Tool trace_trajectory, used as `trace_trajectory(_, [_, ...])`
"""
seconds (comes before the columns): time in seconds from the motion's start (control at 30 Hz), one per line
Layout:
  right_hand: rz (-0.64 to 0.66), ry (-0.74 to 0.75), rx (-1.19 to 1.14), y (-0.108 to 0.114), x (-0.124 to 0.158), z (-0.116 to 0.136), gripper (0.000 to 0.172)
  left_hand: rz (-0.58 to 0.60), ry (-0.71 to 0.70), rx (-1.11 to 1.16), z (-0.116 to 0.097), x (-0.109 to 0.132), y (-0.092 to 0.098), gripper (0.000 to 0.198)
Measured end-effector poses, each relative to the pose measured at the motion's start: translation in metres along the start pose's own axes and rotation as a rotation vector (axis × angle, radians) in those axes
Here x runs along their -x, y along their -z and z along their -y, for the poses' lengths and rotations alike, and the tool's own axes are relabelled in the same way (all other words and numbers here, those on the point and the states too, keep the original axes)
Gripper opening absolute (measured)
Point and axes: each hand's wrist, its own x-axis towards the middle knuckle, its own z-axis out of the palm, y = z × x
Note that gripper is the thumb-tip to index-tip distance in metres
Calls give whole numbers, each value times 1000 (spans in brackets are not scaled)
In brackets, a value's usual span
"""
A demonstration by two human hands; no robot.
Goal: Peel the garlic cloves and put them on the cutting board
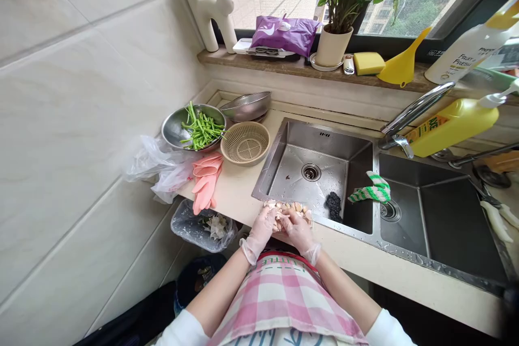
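Both hands wear clear plastic gloves and meet over a heap of garlic cloves [298, 207] at the counter's front edge, beside the left sink. My left hand [261, 227] has its fingers curled in at the left of the heap, closed on something too small to name. My right hand [299, 231] bends its fingers into the cloves from the right, its fingertips close to those of my left hand. What the fingertips pinch is hidden. The cloves seem to lie in a clear tray, mostly covered by the hands.
Left of the sink [275, 173] stand a steel bowl [172, 128] of green stems, a beige basket [247, 143] and pink gloves [206, 181]. A lined bin [184, 230] hangs below the counter edge. A striped cloth [371, 193] drapes over the sink divider.
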Motion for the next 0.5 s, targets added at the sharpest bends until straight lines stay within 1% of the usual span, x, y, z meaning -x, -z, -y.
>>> trace_trajectory(0.1, [-57,-63,-23,-2,-2,-4,27,47,21,-43,0,0,1,28])
trace_trajectory(0.17, [-59,-83,-38,-4,-3,-8,26,57,25,-74,0,0,2,27])
trace_trajectory(0.33, [11,-57,-83,-6,-5,-7,22,26,4,-196,-1,0,5,27])
trace_trajectory(0.43, [47,-76,-69,-5,-9,-4,18,49,-1,-265,-3,1,5,29])
trace_trajectory(0.5, [46,-104,-29,-4,-12,-4,15,66,-14,-324,-3,2,4,30])
